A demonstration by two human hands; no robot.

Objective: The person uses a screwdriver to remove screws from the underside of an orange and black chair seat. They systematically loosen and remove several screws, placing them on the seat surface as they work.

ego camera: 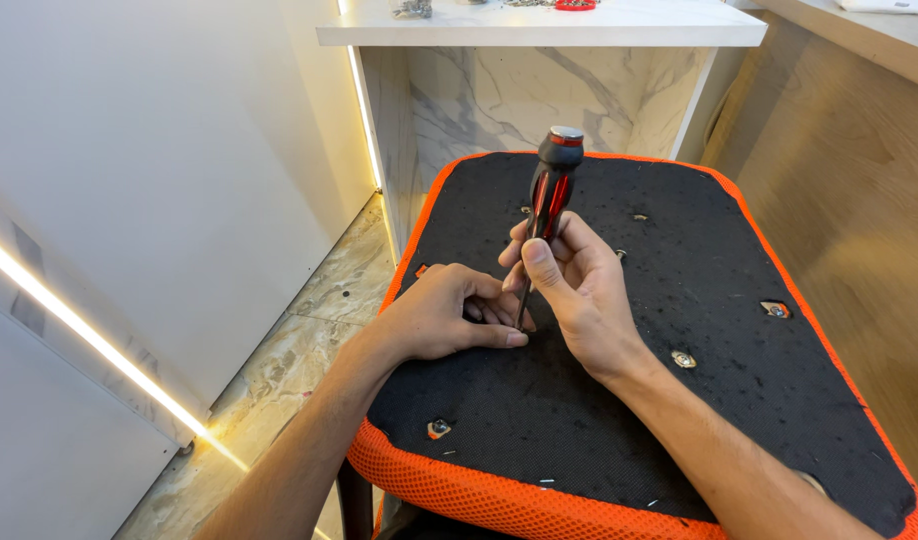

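Your right hand is clenched around the lower part of a screwdriver, which stands almost upright with its tip down on the black underside of an upturned chair seat. The thumb lies along the handle and the other fingers wrap it from behind; the capped top of the handle rises free above them. Your left hand rests on the seat just left of the shaft, its fingers curled in and pinching at the spot where the tip meets the fabric. Whether they hold a screw or only steady the tip is hidden.

The screwdriver looks stiff and fairly light, with a thick black and red handle whose ribs should give a sure hold. The metal shaft below your fingers is thin and smooth, a poor place to grasp for turning, so the handle is the part to take. The glossy cap on top would likely suit a pressing palm.

The seat is probably a hard board under thin fabric, edged with orange mesh that looks soft and yielding. Metal fittings sit in the fabric to the right of your fingers, and another lies nearer you, below the left hand. Beyond the seat stands a marble-patterned counter with small items on top.
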